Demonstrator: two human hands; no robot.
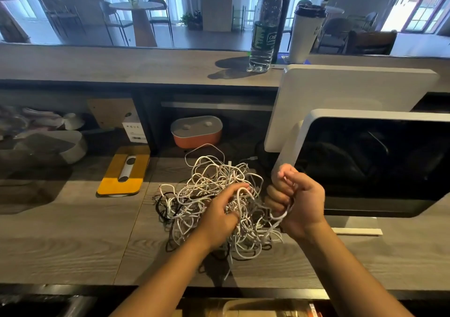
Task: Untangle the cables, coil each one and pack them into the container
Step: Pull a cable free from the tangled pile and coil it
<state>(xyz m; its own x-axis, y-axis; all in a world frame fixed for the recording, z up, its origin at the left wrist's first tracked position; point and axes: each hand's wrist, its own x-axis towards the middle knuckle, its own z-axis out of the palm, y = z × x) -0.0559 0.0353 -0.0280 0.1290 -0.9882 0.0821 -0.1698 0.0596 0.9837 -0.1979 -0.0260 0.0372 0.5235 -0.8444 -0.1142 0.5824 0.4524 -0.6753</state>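
From the head camera, the cables (214,195) lie in one tangled heap on the wooden desk (73,231), straight ahead of the person. They are mostly white, with black strands along the heap's left edge. The left hand (219,216) rests on the near side of the heap, its fingers loosely spread and laid among the loops rather than curled round any. The right hand (297,202) is raised just beside the heap's right edge, fist curled round several white strands that run down into the tangle. The two hands are apart, with loops between them.

The container (196,131) (orange, with a grey lid on it) stands behind the heap, under the raised counter (121,65). It is near the cables but not touching them. The monitor (379,165) crowds the right side, its white edge just behind the right hand's knuckles, and a second white panel (353,97) stands behind it. To the left a yellow board (124,170) lies well apart from the heap, with a stretch of desk wood showing between them and on toward the desk's near edge. On the counter, a water bottle (264,24) and a lidded cup (306,34) stand near its far edge.
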